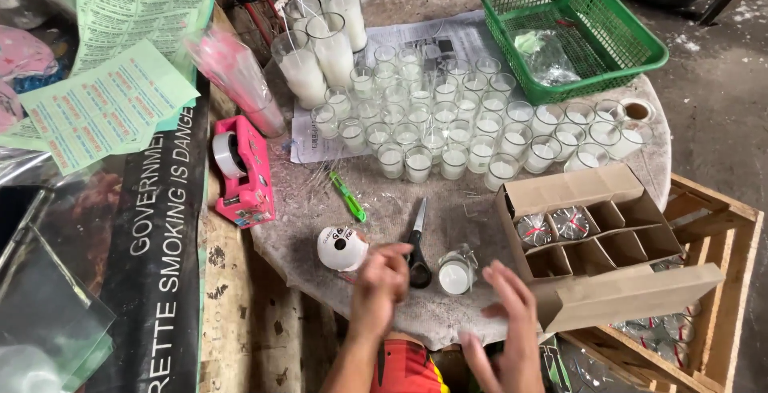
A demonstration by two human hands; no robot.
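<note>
Left hand point(380, 281) grip released beside scissors point(417, 247), right hand point(508, 317) grip released, wrapped candle glass point(456, 271) between both on tabletop point(320, 225)

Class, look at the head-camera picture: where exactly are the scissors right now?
The scissors lie near the round table's front edge, handles beside the left hand, between the white tape roll and a single wrapped candle glass.

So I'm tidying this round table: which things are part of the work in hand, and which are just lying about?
In use:
left hand and right hand, both empty
wrapped glass candle between them
black-handled scissors
divided cardboard box
rows of small wax-filled glasses

Lying about:
pink tape dispenser
green plastic basket
green printed sheets
green lighter
</note>
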